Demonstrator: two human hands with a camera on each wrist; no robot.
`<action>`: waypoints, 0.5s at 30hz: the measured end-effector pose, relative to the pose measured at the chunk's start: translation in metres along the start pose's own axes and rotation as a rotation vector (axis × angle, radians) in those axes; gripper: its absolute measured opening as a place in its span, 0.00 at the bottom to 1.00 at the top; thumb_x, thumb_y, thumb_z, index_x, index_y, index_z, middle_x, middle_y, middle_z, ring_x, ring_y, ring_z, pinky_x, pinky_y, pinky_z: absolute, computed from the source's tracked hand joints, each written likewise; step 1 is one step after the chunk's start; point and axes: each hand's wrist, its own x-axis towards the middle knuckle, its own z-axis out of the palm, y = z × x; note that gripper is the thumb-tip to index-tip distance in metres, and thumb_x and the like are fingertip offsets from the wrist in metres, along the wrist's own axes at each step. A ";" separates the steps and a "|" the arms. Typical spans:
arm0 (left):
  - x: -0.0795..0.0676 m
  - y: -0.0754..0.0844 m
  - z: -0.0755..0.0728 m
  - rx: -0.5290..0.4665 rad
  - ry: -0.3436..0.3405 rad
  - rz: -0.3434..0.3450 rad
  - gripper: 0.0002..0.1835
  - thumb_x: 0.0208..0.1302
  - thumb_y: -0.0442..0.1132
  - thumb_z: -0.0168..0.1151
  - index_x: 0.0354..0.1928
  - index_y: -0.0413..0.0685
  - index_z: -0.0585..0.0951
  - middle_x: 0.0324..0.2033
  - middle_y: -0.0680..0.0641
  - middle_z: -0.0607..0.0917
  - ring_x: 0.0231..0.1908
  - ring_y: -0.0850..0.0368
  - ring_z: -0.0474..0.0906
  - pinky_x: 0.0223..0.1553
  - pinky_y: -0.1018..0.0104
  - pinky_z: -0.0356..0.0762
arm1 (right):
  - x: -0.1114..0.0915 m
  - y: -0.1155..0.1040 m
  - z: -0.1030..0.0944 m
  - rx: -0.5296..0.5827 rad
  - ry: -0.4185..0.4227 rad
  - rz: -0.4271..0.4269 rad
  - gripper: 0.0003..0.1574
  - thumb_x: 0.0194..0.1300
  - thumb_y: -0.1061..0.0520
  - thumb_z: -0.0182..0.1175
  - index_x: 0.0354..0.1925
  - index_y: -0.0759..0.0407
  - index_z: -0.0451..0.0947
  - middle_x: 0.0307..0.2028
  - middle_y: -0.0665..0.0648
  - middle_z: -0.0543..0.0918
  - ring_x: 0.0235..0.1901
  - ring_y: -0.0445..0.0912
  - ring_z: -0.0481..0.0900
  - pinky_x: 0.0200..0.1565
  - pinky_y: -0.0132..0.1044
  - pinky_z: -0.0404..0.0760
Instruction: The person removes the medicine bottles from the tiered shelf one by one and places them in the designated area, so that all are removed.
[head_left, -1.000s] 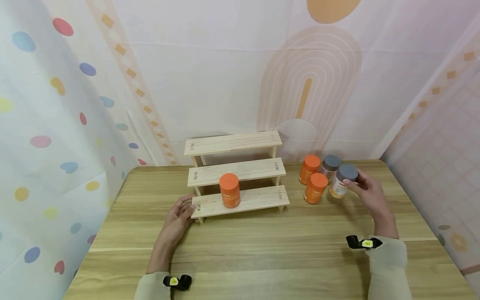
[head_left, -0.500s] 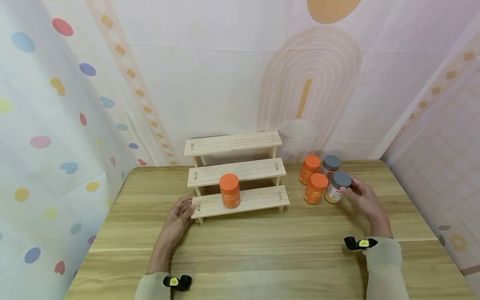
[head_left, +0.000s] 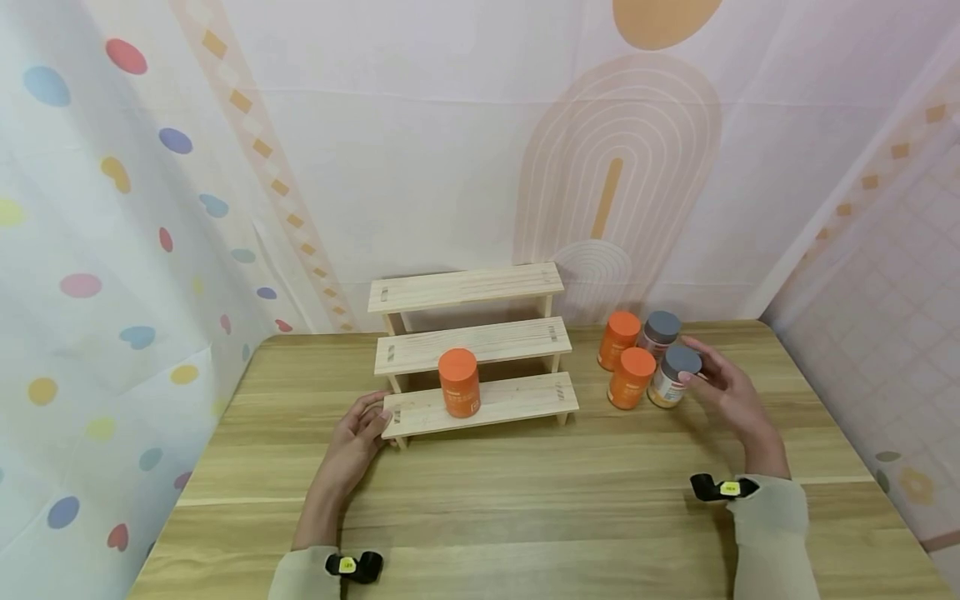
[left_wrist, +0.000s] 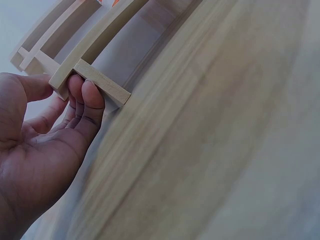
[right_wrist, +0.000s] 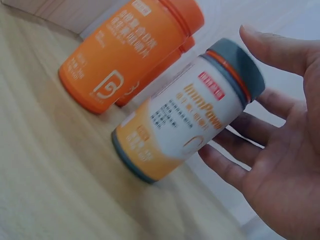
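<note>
My left hand grips the left end of a three-step wooden display rack. In the left wrist view its thumb lies at the end of the front board, with fingers curled underneath. My right hand is around the right side of a white-and-yellow supplement bottle with a grey lid, upright on the table. The right wrist view shows the thumb apart from the lid and the fingers loosely extended behind the bottle. An orange bottle stands on the rack's lowest step.
Left of the white-and-yellow bottle stand two orange bottles, one nearer and one farther back. Behind it is another grey-lidded bottle. A patterned curtain hangs behind the wooden table.
My right hand has brought the white-and-yellow bottle left and slightly nearer, beside the front orange bottle; over the last half second it has hardly moved. My left hand stays at the rack.
</note>
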 end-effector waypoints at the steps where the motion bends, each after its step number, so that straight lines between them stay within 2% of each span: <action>1: 0.000 0.000 0.000 0.001 0.001 0.002 0.26 0.80 0.40 0.54 0.73 0.39 0.63 0.46 0.53 0.81 0.42 0.63 0.79 0.39 0.69 0.82 | 0.000 -0.003 0.000 0.000 0.010 0.001 0.37 0.77 0.57 0.58 0.78 0.58 0.60 0.60 0.36 0.74 0.56 0.26 0.72 0.53 0.16 0.73; 6: 0.000 0.000 0.000 -0.003 -0.004 0.004 0.26 0.80 0.40 0.54 0.73 0.39 0.63 0.46 0.54 0.81 0.42 0.62 0.79 0.39 0.69 0.82 | 0.000 -0.014 -0.001 0.018 0.064 -0.034 0.35 0.76 0.59 0.59 0.76 0.58 0.62 0.61 0.37 0.77 0.58 0.26 0.72 0.56 0.15 0.71; 12: 0.001 -0.001 -0.001 -0.004 -0.006 0.007 0.26 0.80 0.40 0.54 0.73 0.39 0.62 0.46 0.54 0.81 0.42 0.62 0.78 0.39 0.69 0.82 | 0.002 -0.029 0.001 0.035 0.079 -0.057 0.35 0.75 0.59 0.60 0.76 0.57 0.64 0.59 0.36 0.79 0.60 0.30 0.73 0.57 0.15 0.70; 15: 0.001 -0.001 -0.001 -0.005 -0.006 0.004 0.26 0.80 0.40 0.53 0.73 0.40 0.63 0.47 0.54 0.81 0.42 0.63 0.78 0.39 0.69 0.82 | 0.003 -0.038 0.004 0.027 0.076 -0.067 0.37 0.74 0.60 0.61 0.76 0.60 0.63 0.64 0.43 0.78 0.62 0.30 0.72 0.59 0.15 0.70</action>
